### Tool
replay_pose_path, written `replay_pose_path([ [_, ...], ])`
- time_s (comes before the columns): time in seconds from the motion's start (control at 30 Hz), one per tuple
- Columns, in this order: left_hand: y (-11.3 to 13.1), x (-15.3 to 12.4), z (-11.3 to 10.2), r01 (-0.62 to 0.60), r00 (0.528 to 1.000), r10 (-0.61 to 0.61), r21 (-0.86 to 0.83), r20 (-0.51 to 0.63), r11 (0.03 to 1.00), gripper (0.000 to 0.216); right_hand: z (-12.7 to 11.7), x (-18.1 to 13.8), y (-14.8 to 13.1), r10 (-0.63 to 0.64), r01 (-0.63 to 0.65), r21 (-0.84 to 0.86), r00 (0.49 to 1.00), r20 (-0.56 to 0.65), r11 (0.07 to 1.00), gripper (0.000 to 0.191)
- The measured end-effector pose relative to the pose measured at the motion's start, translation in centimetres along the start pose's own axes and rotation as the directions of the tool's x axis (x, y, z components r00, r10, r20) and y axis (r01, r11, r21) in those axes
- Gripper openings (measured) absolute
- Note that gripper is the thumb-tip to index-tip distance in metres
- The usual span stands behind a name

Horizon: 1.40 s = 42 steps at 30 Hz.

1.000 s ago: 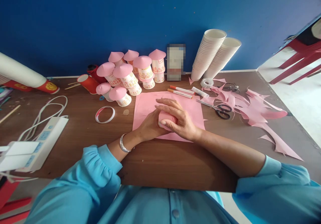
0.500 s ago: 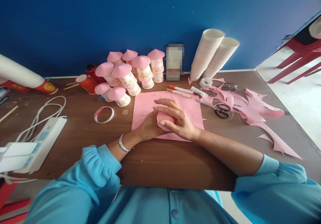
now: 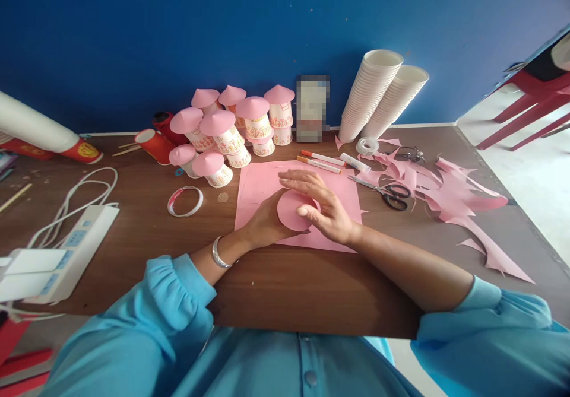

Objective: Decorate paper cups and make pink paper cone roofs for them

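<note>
A round pink paper roof [image 3: 294, 212], like a shallow cone, faces up between my hands. My left hand [image 3: 263, 221] wraps its left side, with most of its fingers hidden behind the roof. Whatever is under the roof cannot be seen. Over its right side my right hand [image 3: 327, 202] is open, fingers stretched out and thumb lying on the pink surface. Beneath both hands lies a pink paper sheet [image 3: 253, 183]. Several white paper cups with drawn patterns and pink cone roofs [image 3: 253, 107] stand beyond my left hand.
Orange-capped markers [image 3: 318, 164], a glue stick [image 3: 354, 162] and black-handled scissors [image 3: 395, 196] lie behind and right, near pink paper scraps [image 3: 461, 194]. Tall stacks of white cups [image 3: 373, 91] lean at the wall. A tape roll [image 3: 184, 202] and power strip [image 3: 82, 248] are left.
My right hand has lifted and shifted slightly right, its fingers uncurling from the pink roof. More of the roof's round top shows now. My left hand stays around its side.
</note>
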State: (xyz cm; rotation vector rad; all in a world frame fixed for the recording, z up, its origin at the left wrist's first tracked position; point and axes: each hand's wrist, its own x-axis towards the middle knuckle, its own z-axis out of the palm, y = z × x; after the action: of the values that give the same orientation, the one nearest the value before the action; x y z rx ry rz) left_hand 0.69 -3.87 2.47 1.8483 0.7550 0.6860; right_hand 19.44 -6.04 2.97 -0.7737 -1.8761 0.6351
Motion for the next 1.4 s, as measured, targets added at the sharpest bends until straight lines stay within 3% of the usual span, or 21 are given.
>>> replay_pose_path([
  [0.1, 0.0, -0.1, 0.0, 0.047, 0.998, -0.046, 0.029, -0.035, 0.998, 0.065, -0.8, 0.3, -0.2, 0.007, -0.008, -0.035, 1.000, -0.017, 0.999, 0.057],
  [0.23, 0.1, 0.0, 0.2, 0.014, 1.000, -0.013, 0.079, -0.017, 0.997, 0.056, -0.3, 0.3, -0.4, -0.019, 0.020, -0.066, 1.000, 0.017, 0.998, 0.056],
  [0.43, 0.1, 0.3, 0.4, -0.065, 0.998, 0.061, 0.169, 0.029, 0.983, 0.033, 1.0, -0.2, -0.1, 0.032, -0.021, -0.127, 0.995, 0.090, 0.992, 0.036],
  [0.67, 0.3, 0.1, 0.4, 0.031, 0.995, -0.018, 0.142, -0.096, 0.989, 0.061, 0.3, -0.1, 0.0, -0.030, 0.032, -0.117, 0.999, 0.017, 0.993, 0.058],
  [0.9, -0.6, 0.2, 0.5, -0.064, 0.998, 0.066, 0.090, -0.022, 0.994, 0.042, 0.8, -0.4, 0.2, -0.034, 0.052, -0.171, 0.994, 0.108, 0.984, 0.042],
  [1.1, 0.6, -0.1, 0.6, 0.122, 0.988, -0.114, 0.085, -0.101, 0.989, 0.065, 0.4, -0.2, 0.1, -0.085, 0.094, -0.171, 0.995, 0.056, 0.981, 0.061],
  [1.27, 0.7, 0.0, 0.5, 0.079, 0.996, -0.076, 0.057, -0.055, 0.995, 0.058, 0.5, -0.3, 0.2, -0.045, 0.066, -0.183, 0.992, 0.116, 0.981, 0.057],
  [1.4, -0.1, 0.0, 0.6, 0.019, 0.996, -0.015, 0.052, -0.084, 0.998, 0.059, 0.6, -0.3, 0.2, -0.070, 0.081, -0.161, 0.995, 0.073, 0.984, 0.057],
])
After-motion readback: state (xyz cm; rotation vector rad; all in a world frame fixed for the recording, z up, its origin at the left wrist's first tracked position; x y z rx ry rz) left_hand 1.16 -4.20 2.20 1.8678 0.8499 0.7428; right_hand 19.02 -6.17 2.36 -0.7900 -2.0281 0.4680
